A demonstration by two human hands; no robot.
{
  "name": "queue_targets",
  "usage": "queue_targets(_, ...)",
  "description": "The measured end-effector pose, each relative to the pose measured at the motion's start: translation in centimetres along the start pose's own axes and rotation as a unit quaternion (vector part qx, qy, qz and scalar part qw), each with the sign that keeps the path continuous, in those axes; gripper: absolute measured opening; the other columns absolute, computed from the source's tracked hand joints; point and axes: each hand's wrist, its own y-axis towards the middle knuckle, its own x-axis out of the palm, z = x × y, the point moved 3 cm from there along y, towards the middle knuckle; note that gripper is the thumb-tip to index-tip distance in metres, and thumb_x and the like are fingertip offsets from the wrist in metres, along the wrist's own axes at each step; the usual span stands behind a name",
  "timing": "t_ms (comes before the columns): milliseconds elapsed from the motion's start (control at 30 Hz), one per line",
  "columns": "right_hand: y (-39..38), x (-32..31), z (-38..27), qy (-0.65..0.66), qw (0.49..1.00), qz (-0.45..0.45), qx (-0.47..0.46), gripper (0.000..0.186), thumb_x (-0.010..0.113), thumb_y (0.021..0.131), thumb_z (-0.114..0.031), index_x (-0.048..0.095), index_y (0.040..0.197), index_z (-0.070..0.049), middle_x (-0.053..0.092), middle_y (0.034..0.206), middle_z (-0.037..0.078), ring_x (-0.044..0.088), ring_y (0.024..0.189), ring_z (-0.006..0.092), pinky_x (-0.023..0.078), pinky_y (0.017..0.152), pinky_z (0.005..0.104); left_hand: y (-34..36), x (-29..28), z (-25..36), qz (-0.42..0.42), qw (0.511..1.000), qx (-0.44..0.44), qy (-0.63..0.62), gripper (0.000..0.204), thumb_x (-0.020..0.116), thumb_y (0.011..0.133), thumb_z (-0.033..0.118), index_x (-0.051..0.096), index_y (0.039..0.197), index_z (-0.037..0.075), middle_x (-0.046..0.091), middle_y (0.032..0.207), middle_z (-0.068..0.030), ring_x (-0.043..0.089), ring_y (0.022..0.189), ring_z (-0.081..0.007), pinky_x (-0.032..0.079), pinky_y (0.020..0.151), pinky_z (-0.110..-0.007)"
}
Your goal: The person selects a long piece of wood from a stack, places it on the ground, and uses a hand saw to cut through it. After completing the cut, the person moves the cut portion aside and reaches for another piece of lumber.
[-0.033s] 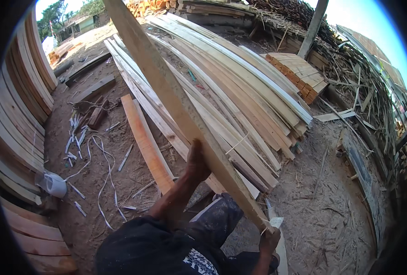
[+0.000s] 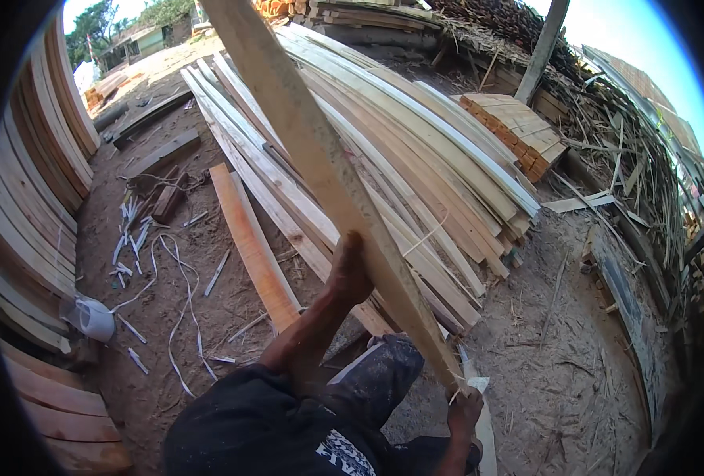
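plank: long pale board held slanting above the ground, far end rising out of view at the top, near end low by the person's knee.
left hand: fingers clamped on the plank's left edge at mid-length, apparently steadying it.
right hand: closed around the near end, seemingly bearing the weight.
board stack: lies just beneath the plank.
reddish board: flat on the dirt, left.
curved stack: walls the left side.
open room: sawdust ground, right.

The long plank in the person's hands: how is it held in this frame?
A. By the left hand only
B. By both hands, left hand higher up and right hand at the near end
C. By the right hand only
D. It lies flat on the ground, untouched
B: the left hand grips the long plank partway up, while the right hand holds its near end.
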Motion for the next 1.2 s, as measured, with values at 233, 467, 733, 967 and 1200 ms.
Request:
queue_targets(233,8.4,-13.7,-6.7,0.408,0.913,-0.014,0.013,0.107,0.076,0.062,-0.069,0.043,0.139,-0.002,0.049,0.137,0.013,0.045,0.129,0.0261,0.040,0.099,0.0404,6.3,14.3,7.0,-0.178,0.934,0.084,0.297,0.067,0.082,0.072,0.046,0.062,0.108,-0.006,0.069,0.091,-0.0128,0.068,0.079,-0.0183,0.056,0.071,-0.032)
queue_targets(467,8.3,-30.8,-4.8,0.653,0.690,0.271,-0.157,0.115,0.065,0.069,-0.074,0.023,0.147,-0.001,0.042,0.142,0.018,0.042,0.130,0.0319,0.035,0.106,0.0457,-1.6,8.7,2.1,-0.273,0.661,0.235,0.659,0.042,0.080,0.072,0.044,0.066,0.087,0.008,0.067,0.073,-0.0068,0.068,0.065,-0.0213,0.055,0.056,-0.036)
queue_targets(733,-1.5,-10.1,5.7,0.653,0.573,0.425,0.255,0.097,0.059,0.075,-0.073,0.039,0.140,-0.004,0.046,0.136,0.024,0.050,0.118,0.0446,0.042,0.097,0.0603,-7.8,-7.4,-3.1,-0.355,0.396,0.331,0.779,0.035,0.069,0.070,0.027,0.062,0.100,0.011,0.058,0.085,0.0002,0.058,0.079,-0.0142,0.047,0.068,-0.030)
queue_targets(967,-7.2,2.9,-5.7,0.801,0.482,0.131,0.330,0.060,0.065,0.084,-0.003,0.039,0.138,-0.005,0.052,0.131,0.014,0.054,0.118,0.0312,0.050,0.094,0.0480,-6.3,-20.0,1.7,-0.040,0.336,0.132,0.932,0.039,0.068,0.071,0.009,0.064,0.109,0.009,0.063,0.111,-0.0099,0.056,0.115,-0.0324,0.037,0.101,-0.055)
queue_targets(1200,-9.1,10.6,-10.6,0.843,0.372,-0.013,0.388,0.050,0.064,0.088,-0.008,0.046,0.133,-0.012,0.054,0.130,0.012,0.054,0.119,0.0307,0.051,0.093,0.0524,-0.7,-16.4,-5.7,-0.147,0.425,-0.190,0.872,0.033,0.055,0.081,0.010,0.065,0.113,0.008,0.063,0.114,-0.0158,0.061,0.105,-0.0348,0.049,0.090,-0.045)
